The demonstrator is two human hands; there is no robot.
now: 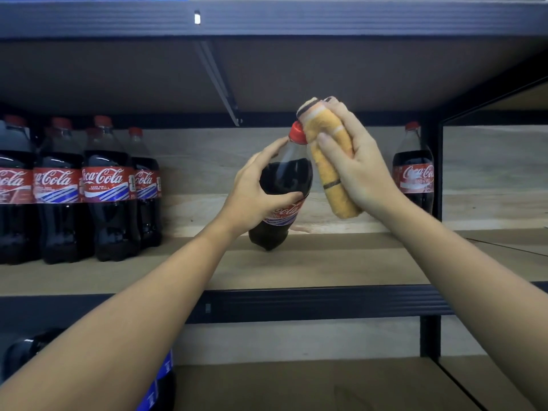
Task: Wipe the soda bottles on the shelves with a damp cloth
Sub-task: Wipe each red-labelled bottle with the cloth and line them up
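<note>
- My left hand (255,192) grips the soda bottle (281,200) round its dark shoulder, thumb across the front just above the red label, fingers curled behind. The bottle leans to the right, its base resting on the wooden shelf (341,256).
- My right hand (355,167) holds the folded yellow cloth (329,170), thumb pinching it from the front, the other fingers wrapped round its back. The cloth's upper part touches the red cap (298,133) and neck from the right side.
- I judge the step in hand to be wiping the top of this one bottle (cap and neck first, by the look of it).
- Next move, as I read it: draw the cloth down the bottle's body while my left hand turns it, so the label side and back both get covered, then stand it upright.
- Other bottles wait: a row of four at the left (103,188) and a single one at the right (413,170), well apart from my hands.
</note>
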